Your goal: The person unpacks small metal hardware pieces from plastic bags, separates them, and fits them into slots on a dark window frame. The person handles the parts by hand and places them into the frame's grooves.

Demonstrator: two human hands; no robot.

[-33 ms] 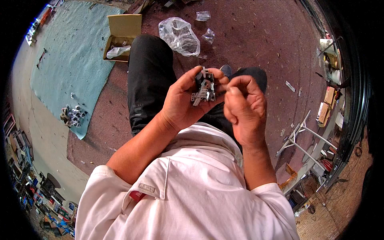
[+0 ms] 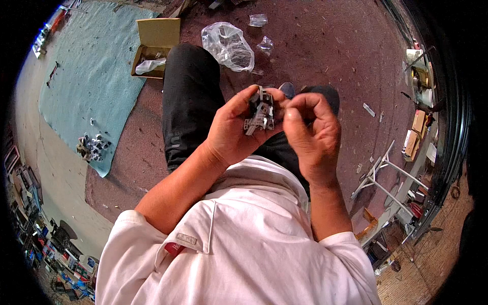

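Observation:
My left hand (image 2: 230,129) is closed around a small silver and black metal mechanism (image 2: 262,113), held above my lap. Its thumb presses the top end while the fingers wrap behind and show at the right side. Just to the right, my right hand (image 2: 316,134) is closed in a pinch, thumb against forefinger, beside the left hand's fingertips. Whatever lies between those pinched fingertips is too small or hidden to make out. The underside of the mechanism is covered by my left palm.
An open cardboard box (image 2: 158,33) with a plastic bag inside stands beyond my left knee. A clear plastic bag (image 2: 227,46) lies on the red-brown carpet (image 2: 305,46). Small metal parts (image 2: 94,147) are heaped on the teal mat (image 2: 96,66). A white metal frame (image 2: 389,173) stands at right.
My right thumb has straightened and its hand has opened out slightly, with the pinch staying near the left fingertips. The metal mechanism has barely shifted in my left hand.

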